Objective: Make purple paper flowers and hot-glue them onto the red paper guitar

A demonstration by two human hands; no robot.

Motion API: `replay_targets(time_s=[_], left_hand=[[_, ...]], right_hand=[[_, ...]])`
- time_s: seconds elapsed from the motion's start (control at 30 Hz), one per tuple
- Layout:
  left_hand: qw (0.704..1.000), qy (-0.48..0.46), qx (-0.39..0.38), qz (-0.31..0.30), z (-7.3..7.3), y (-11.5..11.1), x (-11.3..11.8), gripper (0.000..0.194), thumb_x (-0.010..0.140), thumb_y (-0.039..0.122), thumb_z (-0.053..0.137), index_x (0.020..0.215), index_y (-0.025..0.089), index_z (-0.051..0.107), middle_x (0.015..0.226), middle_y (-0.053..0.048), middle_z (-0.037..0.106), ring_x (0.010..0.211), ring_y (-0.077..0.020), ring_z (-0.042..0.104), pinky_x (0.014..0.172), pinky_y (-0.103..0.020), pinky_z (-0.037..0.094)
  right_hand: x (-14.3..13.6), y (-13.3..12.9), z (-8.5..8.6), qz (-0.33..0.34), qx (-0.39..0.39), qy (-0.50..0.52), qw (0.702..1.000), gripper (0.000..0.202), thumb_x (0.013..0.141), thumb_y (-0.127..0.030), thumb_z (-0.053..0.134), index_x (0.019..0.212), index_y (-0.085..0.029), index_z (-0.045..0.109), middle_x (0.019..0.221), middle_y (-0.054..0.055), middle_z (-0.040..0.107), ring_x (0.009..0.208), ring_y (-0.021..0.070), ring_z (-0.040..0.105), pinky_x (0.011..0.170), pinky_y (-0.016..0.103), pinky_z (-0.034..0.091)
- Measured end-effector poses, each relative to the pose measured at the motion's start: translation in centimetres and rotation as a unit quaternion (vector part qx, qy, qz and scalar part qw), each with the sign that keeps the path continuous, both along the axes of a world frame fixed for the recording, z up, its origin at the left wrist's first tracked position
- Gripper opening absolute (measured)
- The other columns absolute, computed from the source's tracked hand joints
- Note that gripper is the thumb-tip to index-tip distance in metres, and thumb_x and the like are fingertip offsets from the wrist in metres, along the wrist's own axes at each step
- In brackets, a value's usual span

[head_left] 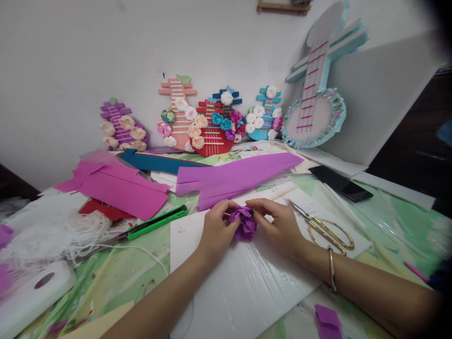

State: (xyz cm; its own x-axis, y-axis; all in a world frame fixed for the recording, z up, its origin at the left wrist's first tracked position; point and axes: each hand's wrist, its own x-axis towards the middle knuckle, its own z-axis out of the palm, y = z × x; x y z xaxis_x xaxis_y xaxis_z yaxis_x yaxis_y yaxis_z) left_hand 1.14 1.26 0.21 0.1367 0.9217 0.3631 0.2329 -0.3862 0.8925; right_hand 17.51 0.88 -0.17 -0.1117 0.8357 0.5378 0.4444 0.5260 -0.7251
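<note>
A crumpled purple paper flower (246,226) is held up between both hands, over a white board (247,287). My left hand (219,225) pinches its left side, with the thumb pressed on the petals. On the flower's right, my right hand (277,221) has its fingers closed at the upper edge, near a thin white strand. Gold-handled scissors (323,230) lie just right of my right hand. A large purple paper sheet (236,176) lies beyond the hands.
Pink sheets (122,186), a green cutter (157,223) and a pile of white string (60,235) lie left. A black phone (341,183) lies right; a purple piece (327,320) is near the front. Decorated instrument shapes (212,136) stand along the wall.
</note>
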Motion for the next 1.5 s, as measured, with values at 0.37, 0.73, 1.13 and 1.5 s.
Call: replay_targets(time_s=[0.37, 0.73, 1.13, 1.5], left_hand=[[0.997, 0.071, 0.037, -0.001, 0.4, -0.4, 0.1, 0.012, 0.075, 0.010, 0.055, 0.083, 0.017, 0.062, 0.083, -0.005, 0.062, 0.078, -0.0163, 0.057, 0.068, -0.028, 0.047], [0.991, -0.072, -0.065, 0.087, -0.2, 0.6, -0.2, 0.011, 0.076, 0.017, 0.055, 0.086, 0.017, 0.055, 0.084, -0.002, 0.060, 0.077, -0.0148, 0.058, 0.067, -0.026, 0.046], [0.991, -0.073, -0.101, -0.044, 0.2, -0.1, -0.1, 0.033, 0.071, 0.012, 0.055, 0.102, 0.020, 0.045, 0.100, -0.004, 0.054, 0.084, -0.0152, 0.057, 0.065, -0.024, 0.047], [0.993, -0.045, -0.092, -0.057, 0.4, 0.0, -0.3, 0.026, 0.071, 0.017, 0.061, 0.096, 0.019, 0.054, 0.089, -0.002, 0.061, 0.080, -0.0162, 0.058, 0.071, -0.028, 0.047]], right_hand=[[-0.1, -0.5, 0.9, -0.001, -0.006, -0.011, 1.000, 0.012, 0.083, -0.017, 0.053, 0.080, -0.019, 0.065, 0.073, 0.001, 0.066, 0.063, 0.0122, 0.057, 0.061, 0.025, 0.044], [0.1, -0.1, 0.5, 0.060, -0.005, 0.015, 0.998, 0.029, 0.077, -0.013, 0.051, 0.103, -0.021, 0.061, 0.100, 0.005, 0.065, 0.079, 0.0153, 0.060, 0.068, 0.029, 0.048], [-0.2, 0.4, 0.3, 0.142, -0.173, 0.101, 0.969, 0.016, 0.082, -0.020, 0.053, 0.097, -0.018, 0.060, 0.091, 0.005, 0.065, 0.083, 0.0166, 0.062, 0.075, 0.032, 0.050], [0.0, 0.8, 0.2, 0.203, -0.186, 0.181, 0.944, 0.029, 0.073, -0.013, 0.060, 0.102, -0.019, 0.060, 0.099, 0.006, 0.065, 0.094, 0.0180, 0.061, 0.086, 0.035, 0.047]])
